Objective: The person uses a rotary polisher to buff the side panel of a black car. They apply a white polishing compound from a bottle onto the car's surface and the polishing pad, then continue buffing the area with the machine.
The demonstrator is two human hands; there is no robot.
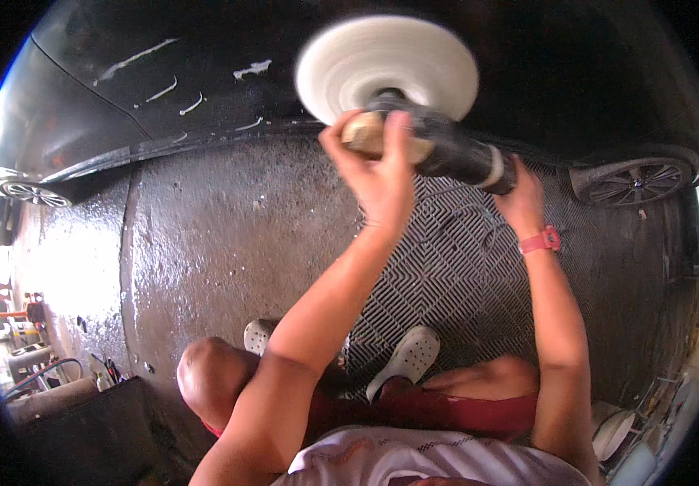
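Observation:
A black car polisher (453,152) is in both my hands, with its large round white pad (434,61) against or very near the side of a black car (228,32); I cannot tell if it touches. The pad is blurred, as if spinning. My left hand (382,178) is wrapped over the tan head of the tool, behind the pad. At the tool's rear end, my right hand (523,198) is closed round the black handle, a red watch (542,240) on its wrist. Several white streaks of paste (252,70) mark the panel left of the pad.
Car wheels (637,182) stand at right and far left. A ridged floor mat (446,275) lies beneath me, beside wet dark floor (203,219). A cable (491,223) runs over the mat. Bottles and tools (106,373) stand lower left; a pale round pad-like thing (611,429) lies lower right.

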